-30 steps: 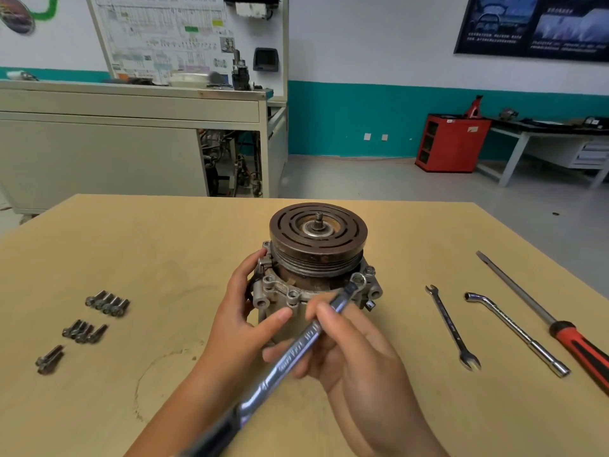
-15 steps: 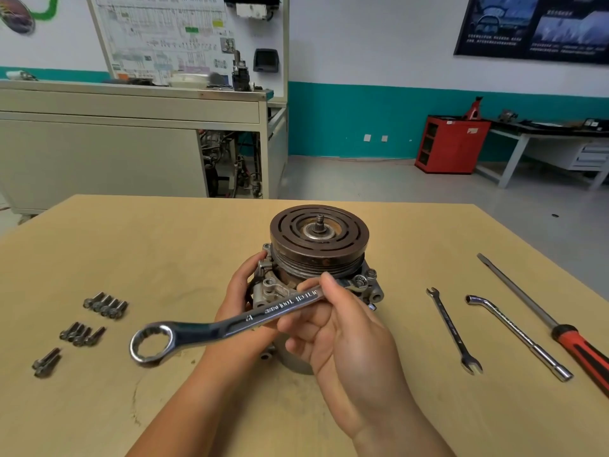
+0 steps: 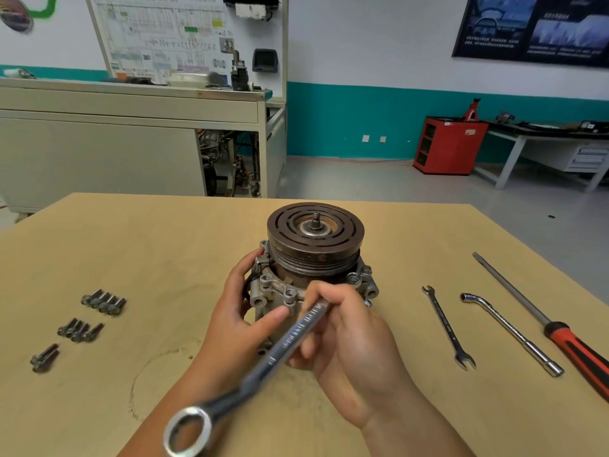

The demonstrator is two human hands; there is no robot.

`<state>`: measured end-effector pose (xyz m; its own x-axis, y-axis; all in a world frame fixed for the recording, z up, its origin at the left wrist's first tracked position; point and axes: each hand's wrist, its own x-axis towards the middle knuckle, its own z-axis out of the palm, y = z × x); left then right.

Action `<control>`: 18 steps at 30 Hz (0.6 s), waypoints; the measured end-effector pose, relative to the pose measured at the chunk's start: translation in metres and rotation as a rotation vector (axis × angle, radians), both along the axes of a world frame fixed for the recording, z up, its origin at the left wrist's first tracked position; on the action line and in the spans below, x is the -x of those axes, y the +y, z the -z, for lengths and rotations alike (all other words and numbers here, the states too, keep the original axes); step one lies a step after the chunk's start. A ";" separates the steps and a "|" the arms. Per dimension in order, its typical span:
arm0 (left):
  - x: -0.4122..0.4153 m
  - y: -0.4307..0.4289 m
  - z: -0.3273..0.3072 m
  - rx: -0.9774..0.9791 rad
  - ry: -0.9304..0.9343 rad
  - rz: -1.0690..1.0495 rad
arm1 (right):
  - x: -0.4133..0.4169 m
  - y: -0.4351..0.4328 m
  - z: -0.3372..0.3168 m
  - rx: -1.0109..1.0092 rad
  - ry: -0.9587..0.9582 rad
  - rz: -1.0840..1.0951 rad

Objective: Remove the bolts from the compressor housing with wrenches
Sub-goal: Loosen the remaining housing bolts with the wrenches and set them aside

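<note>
Pale, scuffed wooden bench [image 3: 164, 245] fills the lower frame, with the cast grey compressor housing [image 3: 273, 290] upright at centre under its rusty, slotted round pulley [image 3: 314, 225]. The person's left hand [image 3: 244, 313] curls its fingers round the housing's left side, thumb on its front. The right hand [image 3: 351, 328] has its fingers clamped on the shank of a shiny combination wrench [image 3: 286, 344], ring end toward the lower left, other end hidden behind them. Dark loose bolts [image 3: 103, 301] lie in clusters at left; a slim spanner [image 3: 448, 328], bent socket wrench [image 3: 510, 334] and red-handled screwdriver [image 3: 573, 343] lie at right.
</note>
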<state>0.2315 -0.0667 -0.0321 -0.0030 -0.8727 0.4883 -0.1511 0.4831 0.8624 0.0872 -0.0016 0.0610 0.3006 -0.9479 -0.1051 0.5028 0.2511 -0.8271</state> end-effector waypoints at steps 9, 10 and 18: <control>0.000 -0.001 0.000 0.029 0.023 0.044 | 0.075 -0.002 -0.016 -0.053 0.338 -0.379; 0.000 -0.001 0.000 0.024 0.017 0.041 | 0.088 -0.008 -0.023 -0.044 0.472 -0.433; 0.000 0.000 -0.002 0.002 0.022 0.035 | 0.112 -0.082 -0.097 0.277 1.794 -0.901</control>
<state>0.2313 -0.0670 -0.0301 -0.0228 -0.8713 0.4902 -0.1150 0.4893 0.8645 -0.0250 -0.0832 0.1577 0.3449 -0.6574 -0.6699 -0.9369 -0.2845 -0.2032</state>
